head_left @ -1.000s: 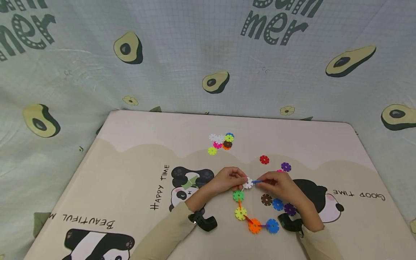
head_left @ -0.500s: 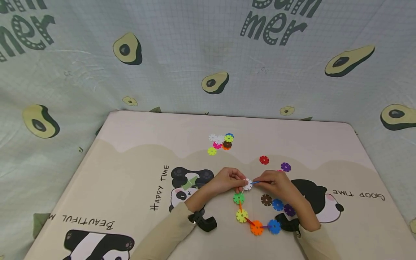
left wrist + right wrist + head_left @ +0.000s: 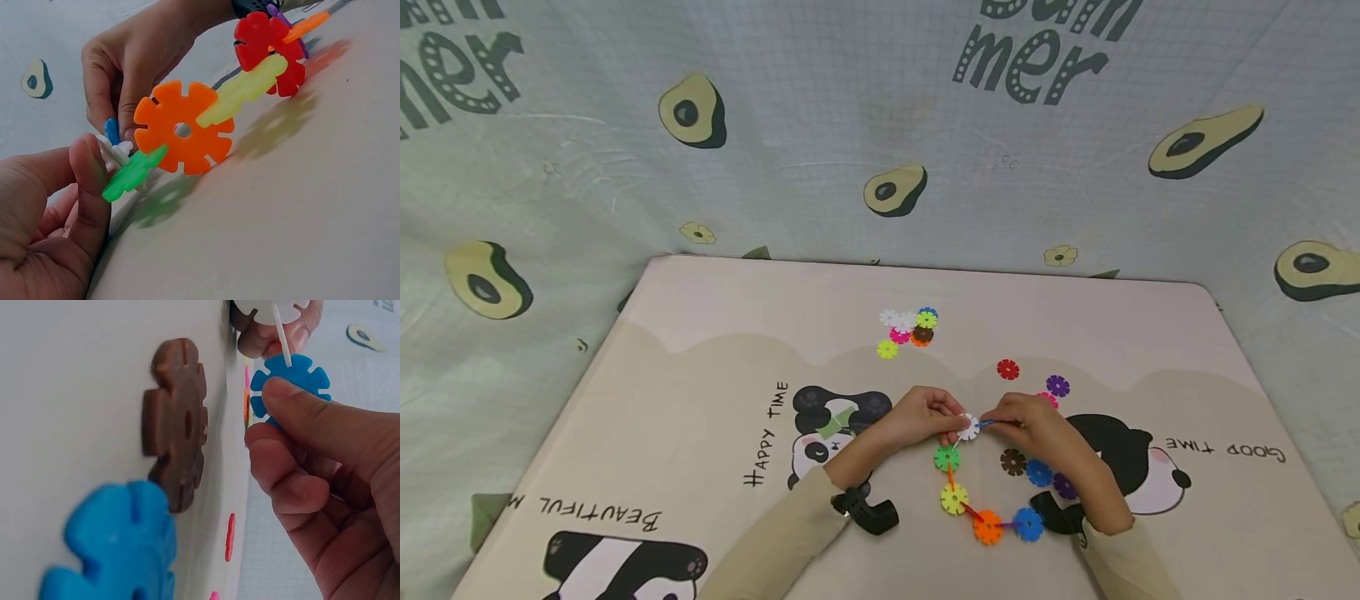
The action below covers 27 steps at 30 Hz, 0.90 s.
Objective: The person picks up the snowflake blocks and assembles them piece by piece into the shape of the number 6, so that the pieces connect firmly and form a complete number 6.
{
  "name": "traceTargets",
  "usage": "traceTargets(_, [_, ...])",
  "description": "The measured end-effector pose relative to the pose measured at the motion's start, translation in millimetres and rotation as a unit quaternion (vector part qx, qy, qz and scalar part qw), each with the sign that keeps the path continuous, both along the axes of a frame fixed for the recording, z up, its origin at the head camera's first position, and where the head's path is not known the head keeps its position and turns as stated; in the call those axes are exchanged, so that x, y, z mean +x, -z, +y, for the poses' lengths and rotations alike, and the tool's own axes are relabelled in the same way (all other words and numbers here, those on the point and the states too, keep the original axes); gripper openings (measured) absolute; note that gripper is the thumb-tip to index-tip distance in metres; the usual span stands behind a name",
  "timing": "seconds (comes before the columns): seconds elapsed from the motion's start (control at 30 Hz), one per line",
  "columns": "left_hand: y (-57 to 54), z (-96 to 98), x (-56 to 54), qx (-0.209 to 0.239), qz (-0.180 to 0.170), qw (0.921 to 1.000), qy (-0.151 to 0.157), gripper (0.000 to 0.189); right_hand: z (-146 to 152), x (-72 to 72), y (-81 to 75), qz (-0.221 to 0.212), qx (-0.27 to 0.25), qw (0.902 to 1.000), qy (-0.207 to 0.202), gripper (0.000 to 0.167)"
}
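My left hand (image 3: 928, 414) pinches a white notched disc (image 3: 970, 428) at one end of a linked chain. Opposite it, my right hand (image 3: 1030, 421) pinches a blue notched disc (image 3: 295, 370) between thumb and fingers. A white disc seen edge-on (image 3: 283, 340) sits in the blue disc's slot, reaching toward the white disc at my left hand. Down the chain come a green disc (image 3: 947, 458), a yellow disc (image 3: 954, 499), a large orange disc (image 3: 988, 527) and an end blue disc (image 3: 1027, 524), joined by edge-on discs such as the orange one (image 3: 169, 112).
Beside the right wrist lie a loose brown disc (image 3: 1012, 462), a blue one (image 3: 1039, 472) and a purple one (image 3: 1063, 486). Farther back are a red disc (image 3: 1008, 369), another purple disc (image 3: 1057, 385) and a mixed pile (image 3: 904, 322). A panda-printed mat (image 3: 700, 400) covers the table.
Both hands keep their grips and stay close together. The chain's lower end swings slightly right, then back left. The right hand shifts a little left.
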<state>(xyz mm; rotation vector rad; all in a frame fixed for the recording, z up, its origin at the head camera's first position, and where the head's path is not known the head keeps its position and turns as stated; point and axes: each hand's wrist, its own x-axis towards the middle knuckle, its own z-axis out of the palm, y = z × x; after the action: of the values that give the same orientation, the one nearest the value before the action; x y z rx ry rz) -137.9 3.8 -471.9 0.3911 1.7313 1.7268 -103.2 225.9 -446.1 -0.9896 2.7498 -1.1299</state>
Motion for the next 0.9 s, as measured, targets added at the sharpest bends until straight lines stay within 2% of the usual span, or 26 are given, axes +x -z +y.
traceTargets(0.33, [0.7,-0.2,-0.1,0.002,0.001,1.0,-0.005,0.012,-1.3,-0.4,-0.3,0.009,-0.003,0.9999,-0.014,0.01])
traceTargets(0.9, [2.9,-2.4,-1.0,0.014,-0.009,0.9998,-0.004,0.012,-0.1,-3.4,6.1,0.025,-0.08,0.9956,-0.042,0.017])
